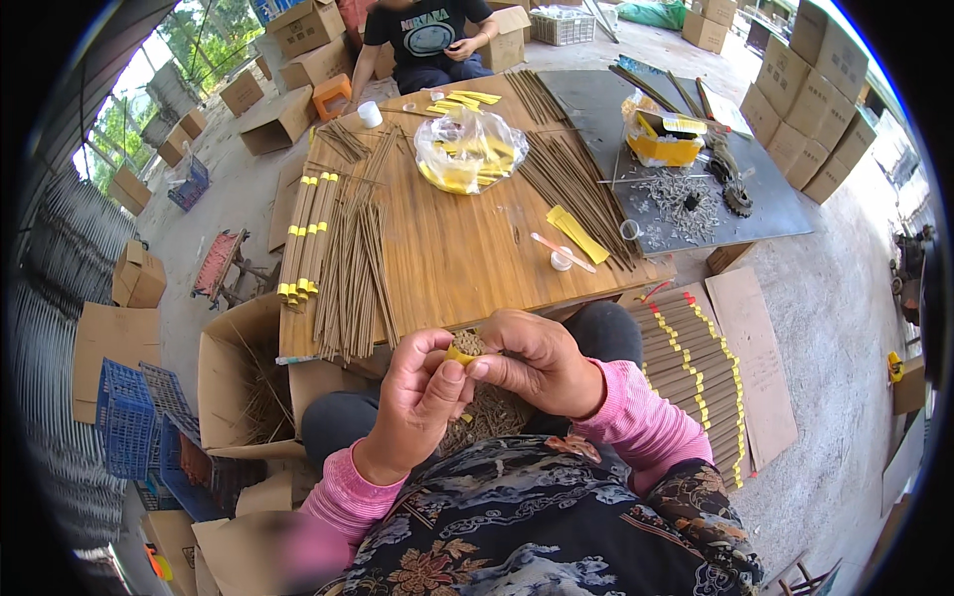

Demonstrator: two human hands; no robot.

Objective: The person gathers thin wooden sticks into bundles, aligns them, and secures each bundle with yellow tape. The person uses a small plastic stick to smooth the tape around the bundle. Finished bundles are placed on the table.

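My left hand (419,389) and my right hand (542,360) meet above my lap, in front of the table's near edge. Between them is a bundle of brown incense sticks (466,342), seen end-on, with a yellow paper band (459,357) around it. Thumbs and fingers of both hands pinch the band and the bundle; the bundle's length is hidden below. Loose incense sticks (356,273) lie on the wooden table (447,268) just beyond my left hand. Left of them, banded bundles (310,233) are stacked.
A plastic bag of yellow strips (469,149), more strips (576,233) and a small white cup (561,258) with a flat stick sit on the table. Banded bundles (686,363) lie on cardboard at right. An open carton (238,372) stands at left. Another person (427,45) sits across.
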